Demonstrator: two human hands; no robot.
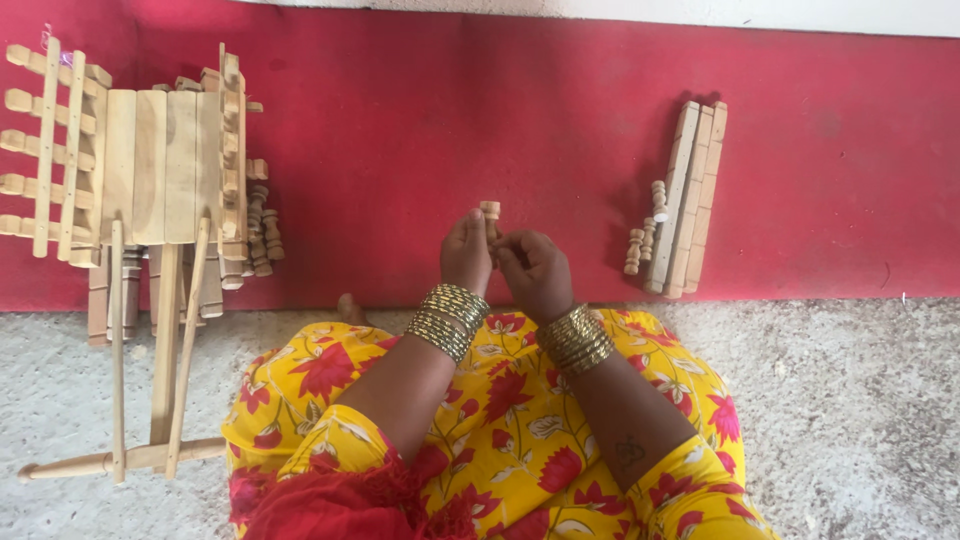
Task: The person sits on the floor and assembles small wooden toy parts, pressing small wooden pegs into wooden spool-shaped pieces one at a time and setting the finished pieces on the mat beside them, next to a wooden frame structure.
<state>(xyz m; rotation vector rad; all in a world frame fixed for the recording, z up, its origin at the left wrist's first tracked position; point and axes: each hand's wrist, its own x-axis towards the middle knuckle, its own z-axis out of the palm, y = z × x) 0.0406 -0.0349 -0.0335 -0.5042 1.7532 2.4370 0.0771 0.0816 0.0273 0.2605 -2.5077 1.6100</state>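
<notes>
Far left: wooden frame assembly (150, 165) lies flat on the red mat (420, 120), four flat planks side by side with slatted racks on both sides. It runs off the left edge of view, so no spare room there. Below it, long thin sticks (180, 340) run down onto the grey floor (840, 400) and meet a turned rod (110, 462) lying crosswise. Exact stick count unclear, at least three. Small turned spindles (264, 230) are stacked just beside the frame's right rack; count not readable.

Centre: open red mat between the frame and the hands, nothing on it. Left hand (466, 252) and right hand (532, 268) are raised together over the mat's near edge, fingertips touching. Both pinch one small turned wooden peg (490, 214), upright, its top poking above the fingers. Lower part of the peg is hidden by the fingers. Stacked gold bangles on both wrists. Lap in yellow floral cloth (500, 420) sits on the grey floor, right at the mat edge.

Right: open mat again, then a bundle of square wooden bars (688, 195), lying near-upright in view, slightly tilted. About four bars, edges touching. Three short spindles (645, 232) lie just beside the bundle's left side. Beyond that, bare mat to the right edge of view.

Surface: red mat against a pale wall strip (700, 12) at top, rough grey floor in front.
</notes>
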